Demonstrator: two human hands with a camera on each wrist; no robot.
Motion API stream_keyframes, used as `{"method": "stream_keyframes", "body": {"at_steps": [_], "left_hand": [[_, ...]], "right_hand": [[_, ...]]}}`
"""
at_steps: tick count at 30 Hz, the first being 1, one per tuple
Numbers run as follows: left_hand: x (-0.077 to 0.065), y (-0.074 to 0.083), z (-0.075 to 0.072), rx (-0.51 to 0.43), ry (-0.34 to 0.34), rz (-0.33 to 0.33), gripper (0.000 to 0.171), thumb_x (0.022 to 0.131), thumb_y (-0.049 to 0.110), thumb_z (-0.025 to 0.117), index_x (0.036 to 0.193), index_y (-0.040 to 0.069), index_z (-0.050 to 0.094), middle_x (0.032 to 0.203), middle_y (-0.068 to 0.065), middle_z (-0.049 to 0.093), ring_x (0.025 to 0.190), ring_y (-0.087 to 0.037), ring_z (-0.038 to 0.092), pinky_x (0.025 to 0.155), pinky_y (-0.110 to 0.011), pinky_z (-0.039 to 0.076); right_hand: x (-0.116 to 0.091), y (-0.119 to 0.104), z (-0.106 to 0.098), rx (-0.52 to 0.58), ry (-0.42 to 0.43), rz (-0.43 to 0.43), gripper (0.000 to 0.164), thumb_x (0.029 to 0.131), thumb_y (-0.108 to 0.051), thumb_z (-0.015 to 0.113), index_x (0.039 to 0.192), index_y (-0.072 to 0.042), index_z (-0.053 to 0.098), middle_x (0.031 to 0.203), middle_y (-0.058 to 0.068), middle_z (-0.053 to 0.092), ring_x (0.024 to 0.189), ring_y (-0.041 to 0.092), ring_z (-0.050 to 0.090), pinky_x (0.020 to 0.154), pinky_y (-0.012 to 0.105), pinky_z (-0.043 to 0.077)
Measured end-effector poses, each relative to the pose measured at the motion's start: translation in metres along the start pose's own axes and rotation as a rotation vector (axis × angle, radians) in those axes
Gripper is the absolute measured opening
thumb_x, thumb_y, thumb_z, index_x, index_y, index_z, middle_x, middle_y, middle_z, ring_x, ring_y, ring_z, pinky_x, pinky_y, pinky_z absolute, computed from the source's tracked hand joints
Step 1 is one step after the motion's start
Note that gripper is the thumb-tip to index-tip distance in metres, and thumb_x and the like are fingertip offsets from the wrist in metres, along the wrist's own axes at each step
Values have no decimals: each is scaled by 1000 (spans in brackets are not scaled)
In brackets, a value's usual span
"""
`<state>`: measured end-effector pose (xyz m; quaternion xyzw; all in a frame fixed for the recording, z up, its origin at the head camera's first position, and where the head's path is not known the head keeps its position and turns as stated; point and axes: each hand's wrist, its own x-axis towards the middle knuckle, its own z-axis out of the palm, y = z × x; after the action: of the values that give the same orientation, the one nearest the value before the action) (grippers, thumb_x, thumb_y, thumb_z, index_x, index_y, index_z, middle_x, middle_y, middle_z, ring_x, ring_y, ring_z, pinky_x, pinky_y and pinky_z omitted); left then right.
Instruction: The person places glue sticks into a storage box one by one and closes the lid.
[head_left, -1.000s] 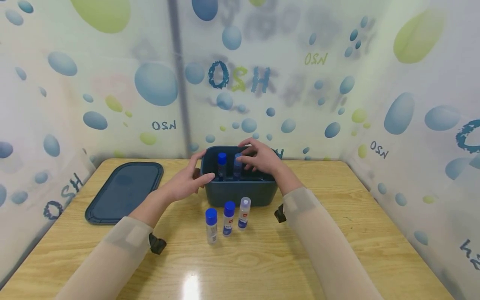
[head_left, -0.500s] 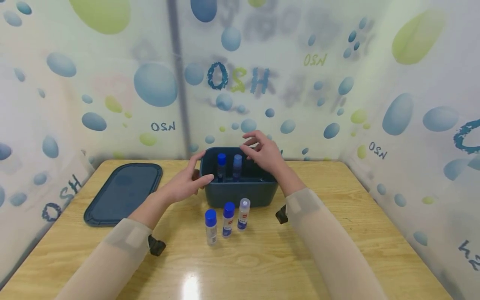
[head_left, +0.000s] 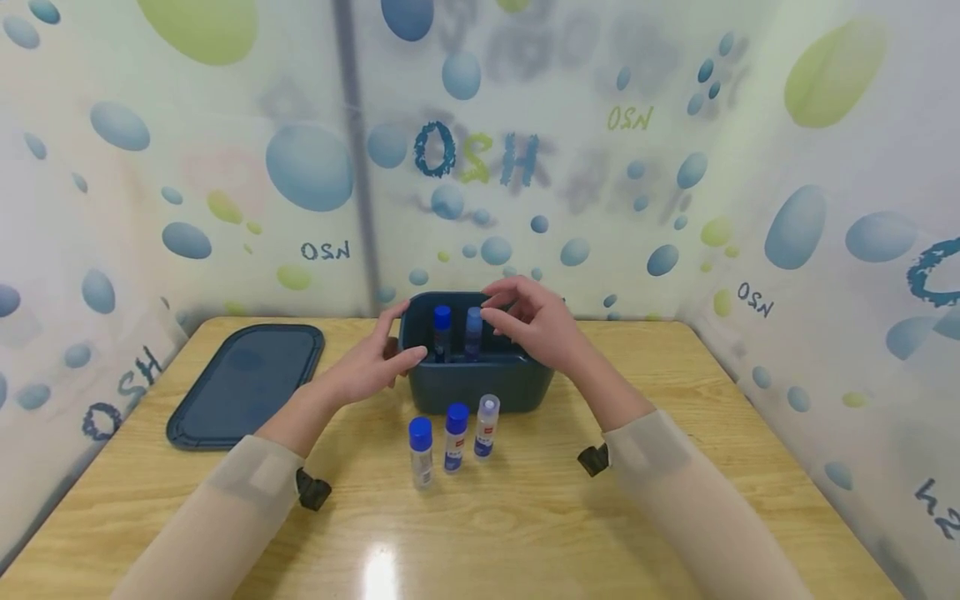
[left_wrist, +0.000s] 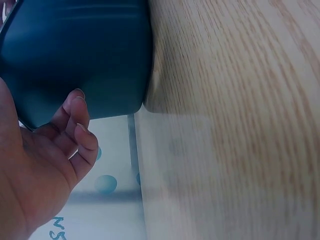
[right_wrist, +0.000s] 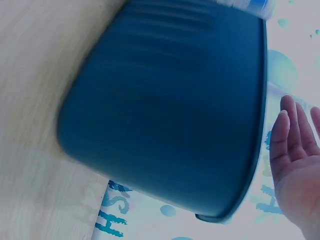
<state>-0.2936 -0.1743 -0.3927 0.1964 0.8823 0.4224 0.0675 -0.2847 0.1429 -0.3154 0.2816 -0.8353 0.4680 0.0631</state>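
- Head: Two inner bottles [head_left: 473, 337] stand upright in the bin [head_left: 483, 390]; three outer bottles [head_left: 455, 446] stand before it. Left hand [head_left: 367, 364] touches the bin's left rim, ungripped. Right hand [head_left: 542, 323], fingers released, hovers over its right part.
- Left wrist: Lower fingers bend loosely beside the bin.
- Right wrist: Fingers relaxed beyond the bin's rim.

The head camera looks forward and down from the person's side of the table [head_left: 525, 533], and takes in the bin [head_left: 480, 389] and the patterned wall [head_left: 585, 158] behind. The left wrist camera faces the bin from near, turned sideways, with the left hand [left_wrist: 37, 172] at its left edge. The right wrist camera is also near and turned, with the right hand [right_wrist: 298, 170] at its right edge. All three views share bin, table and wall.
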Motion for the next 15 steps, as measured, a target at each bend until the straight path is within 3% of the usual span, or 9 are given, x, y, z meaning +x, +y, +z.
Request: {"method": "stream_keyframes", "body": {"at_steps": [4, 10, 15], "left_hand": [[0, 1, -1, 2, 3, -5, 96, 110, 60, 59, 177, 31, -3, 101, -20, 70, 78, -27, 62, 78, -39, 55], [0, 2, -1, -1, 0, -11, 96, 110, 59, 59, 177, 30, -4, 102, -21, 71, 79, -26, 62, 77, -39, 55], [0, 2, -1, 3, -2, -16, 97, 109, 60, 59, 177, 30, -4, 103, -21, 71, 79, -26, 62, 77, -39, 54]], "right_hand": [[-19, -7, -4, 27, -44, 42, 35, 109, -24, 71, 142, -11, 67, 125, 7, 74, 94, 27, 75, 85, 43, 63], [-44, -12, -8, 54, -113, 80, 34, 108, -26, 74, 140, -20, 68, 129, 6, 75, 100, 43, 73, 84, 58, 62], [-61, -11, -9, 46, -192, 89, 42, 104, -27, 79, 144, -23, 68, 133, 7, 74, 94, 30, 73, 80, 43, 62]]}}
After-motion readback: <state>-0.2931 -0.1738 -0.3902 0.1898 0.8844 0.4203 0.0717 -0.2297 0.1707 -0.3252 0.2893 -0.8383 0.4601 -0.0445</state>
